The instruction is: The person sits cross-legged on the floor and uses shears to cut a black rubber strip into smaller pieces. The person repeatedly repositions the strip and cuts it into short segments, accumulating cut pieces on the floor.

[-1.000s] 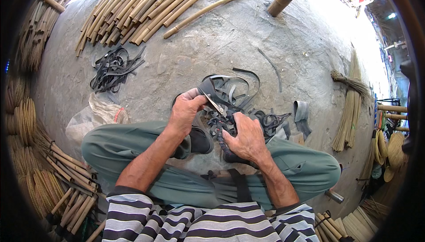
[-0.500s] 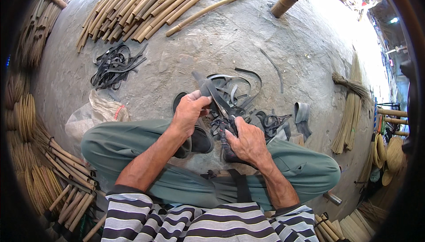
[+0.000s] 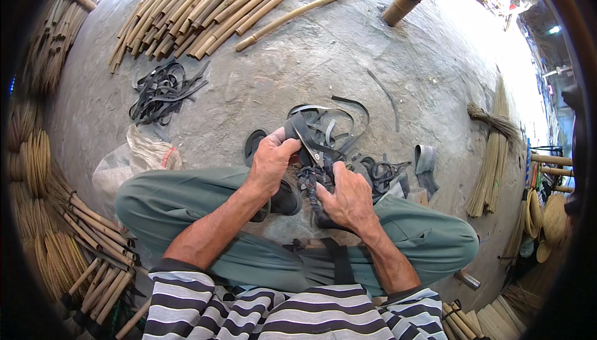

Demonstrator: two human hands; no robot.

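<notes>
Black rubber strips (image 3: 323, 132) lie on a grey concrete floor (image 3: 298, 73). Tan bamboo poles (image 3: 205, 4), dull green trousers (image 3: 186, 200), a shirt (image 3: 280, 312) striped black and white.

Bamboo poles (image 3: 205, 10) piled at the top, another strip bundle (image 3: 163, 90) below them, plastic bag (image 3: 134, 156) at left, broom (image 3: 494, 153) lying at right, cane coils (image 3: 28, 160) along the left edge
</notes>
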